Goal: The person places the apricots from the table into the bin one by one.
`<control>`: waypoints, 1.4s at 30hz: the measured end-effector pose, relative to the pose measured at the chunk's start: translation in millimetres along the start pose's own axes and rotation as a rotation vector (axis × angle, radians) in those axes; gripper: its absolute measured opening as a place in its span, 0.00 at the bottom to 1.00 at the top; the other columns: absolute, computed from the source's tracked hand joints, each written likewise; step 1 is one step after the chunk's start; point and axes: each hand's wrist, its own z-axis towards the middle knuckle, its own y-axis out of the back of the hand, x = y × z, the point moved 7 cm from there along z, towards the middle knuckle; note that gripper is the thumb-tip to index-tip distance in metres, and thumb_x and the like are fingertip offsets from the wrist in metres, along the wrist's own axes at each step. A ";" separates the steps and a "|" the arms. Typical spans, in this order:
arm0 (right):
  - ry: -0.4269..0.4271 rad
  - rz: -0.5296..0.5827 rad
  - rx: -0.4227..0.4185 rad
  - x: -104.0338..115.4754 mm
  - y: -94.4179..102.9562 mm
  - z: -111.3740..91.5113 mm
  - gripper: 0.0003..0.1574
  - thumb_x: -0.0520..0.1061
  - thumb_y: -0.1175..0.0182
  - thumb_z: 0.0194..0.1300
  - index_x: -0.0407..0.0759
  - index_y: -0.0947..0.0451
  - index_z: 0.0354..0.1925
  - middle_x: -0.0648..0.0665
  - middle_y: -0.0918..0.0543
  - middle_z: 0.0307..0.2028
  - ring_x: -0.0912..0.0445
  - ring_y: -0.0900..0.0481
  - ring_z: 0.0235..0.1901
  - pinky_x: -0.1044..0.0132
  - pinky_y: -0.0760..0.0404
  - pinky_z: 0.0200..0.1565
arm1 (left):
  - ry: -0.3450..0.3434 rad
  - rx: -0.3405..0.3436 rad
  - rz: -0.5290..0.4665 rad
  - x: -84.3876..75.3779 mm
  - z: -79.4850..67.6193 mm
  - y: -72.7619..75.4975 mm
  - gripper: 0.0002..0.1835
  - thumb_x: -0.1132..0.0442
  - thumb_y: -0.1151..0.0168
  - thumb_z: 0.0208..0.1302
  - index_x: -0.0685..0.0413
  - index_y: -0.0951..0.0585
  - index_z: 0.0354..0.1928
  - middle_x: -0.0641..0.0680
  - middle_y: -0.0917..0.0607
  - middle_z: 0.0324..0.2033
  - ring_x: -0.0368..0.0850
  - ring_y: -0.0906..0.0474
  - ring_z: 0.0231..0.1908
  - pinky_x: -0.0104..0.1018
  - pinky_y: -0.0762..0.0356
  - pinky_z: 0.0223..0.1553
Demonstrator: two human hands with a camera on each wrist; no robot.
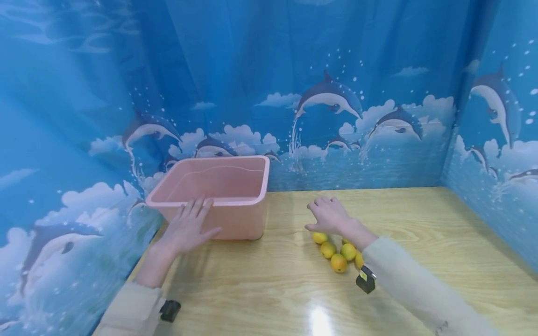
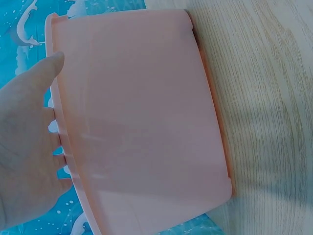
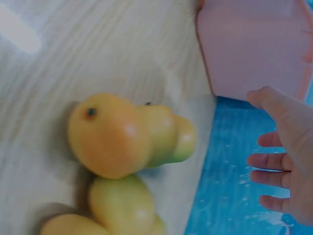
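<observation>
A pink plastic bin stands at the back left of the table, its opening upward. My left hand is at the bin's near rim with fingers straight and spread; in the left wrist view the thumb lies at the rim beside the near wall. My right hand hovers over the far end of a cluster of several yellow-orange mangoes, its fingers loosely bent around nothing. The right wrist view shows the mangoes lying close together, apart from the fingers. My right forearm covers part of the cluster.
A light wood-grain table extends under everything. Blue curtains printed with dolphins and clouds enclose the back and both sides, with the bin close to the back curtain. A bright reflection lies near the table's front.
</observation>
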 end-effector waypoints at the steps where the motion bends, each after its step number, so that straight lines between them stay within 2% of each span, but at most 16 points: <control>1: -0.003 0.000 0.007 -1.0 -3.3 -0.8 0.38 0.63 0.39 0.55 0.38 0.27 0.55 0.38 0.23 0.48 0.43 0.28 0.51 0.43 0.31 0.52 | -0.001 0.000 0.001 -0.2 -0.1 0.1 0.47 0.35 0.53 0.63 0.60 0.54 0.72 0.65 0.57 0.70 0.64 0.64 0.69 0.58 0.66 0.66; 6: -0.019 0.012 0.037 -5.7 -18.2 -4.1 0.37 0.62 0.38 0.55 0.37 0.27 0.53 0.37 0.23 0.46 0.41 0.28 0.49 0.40 0.32 0.52 | -0.002 -0.003 -0.004 0.4 -0.6 0.6 0.47 0.35 0.54 0.63 0.60 0.55 0.72 0.65 0.57 0.70 0.64 0.64 0.69 0.59 0.66 0.66; 12: -0.058 0.036 0.114 -11.8 -35.5 -6.1 0.36 0.62 0.38 0.55 0.37 0.26 0.52 0.37 0.23 0.47 0.40 0.29 0.50 0.41 0.33 0.52 | 0.000 -0.009 0.004 2.0 -0.5 0.9 0.48 0.34 0.55 0.63 0.60 0.55 0.72 0.65 0.57 0.70 0.64 0.63 0.69 0.59 0.66 0.66; 17: -0.059 0.020 0.164 -12.2 -46.9 -7.4 0.32 0.62 0.39 0.54 0.38 0.23 0.45 0.39 0.23 0.41 0.41 0.28 0.47 0.41 0.32 0.50 | 0.000 -0.013 -0.002 2.2 -1.3 1.8 0.48 0.33 0.55 0.63 0.60 0.55 0.72 0.66 0.57 0.70 0.64 0.63 0.68 0.59 0.66 0.66; 20: -0.072 0.020 0.179 -12.0 -50.1 -8.0 0.31 0.62 0.39 0.53 0.37 0.22 0.42 0.38 0.23 0.42 0.41 0.28 0.47 0.40 0.34 0.52 | -0.007 -0.017 0.001 1.8 -1.3 2.0 0.48 0.34 0.55 0.63 0.60 0.55 0.72 0.66 0.56 0.70 0.64 0.63 0.68 0.59 0.66 0.66; 24: -0.086 0.021 0.186 -11.5 -51.6 -7.6 0.32 0.62 0.39 0.53 0.36 0.21 0.43 0.35 0.23 0.44 0.39 0.29 0.49 0.37 0.38 0.56 | -0.010 -0.017 -0.001 2.6 -1.0 0.6 0.47 0.34 0.56 0.63 0.60 0.54 0.72 0.66 0.55 0.70 0.64 0.62 0.68 0.59 0.66 0.66; 31: -0.072 0.017 0.188 -7.6 -55.2 -6.3 0.30 0.61 0.38 0.52 0.36 0.20 0.39 0.37 0.23 0.40 0.41 0.27 0.47 0.37 0.36 0.55 | 0.002 -0.008 -0.007 4.8 -1.2 -3.1 0.48 0.32 0.57 0.62 0.59 0.54 0.72 0.65 0.56 0.70 0.64 0.63 0.68 0.58 0.66 0.66; 38: -0.047 0.010 0.140 -4.2 -48.1 -4.3 0.34 0.62 0.40 0.55 0.36 0.24 0.47 0.37 0.23 0.44 0.41 0.28 0.48 0.39 0.34 0.54 | 0.009 -0.011 -0.009 3.7 -1.3 -2.9 0.48 0.31 0.57 0.62 0.58 0.54 0.72 0.64 0.56 0.70 0.63 0.63 0.69 0.58 0.66 0.66; 42: -0.026 0.007 0.099 -2.6 -39.8 -1.6 0.31 0.60 0.39 0.54 0.38 0.25 0.45 0.39 0.23 0.41 0.42 0.27 0.45 0.41 0.31 0.50 | 0.001 -0.018 -0.012 2.3 -1.3 -2.4 0.48 0.32 0.56 0.62 0.58 0.54 0.72 0.64 0.56 0.70 0.63 0.63 0.69 0.58 0.66 0.66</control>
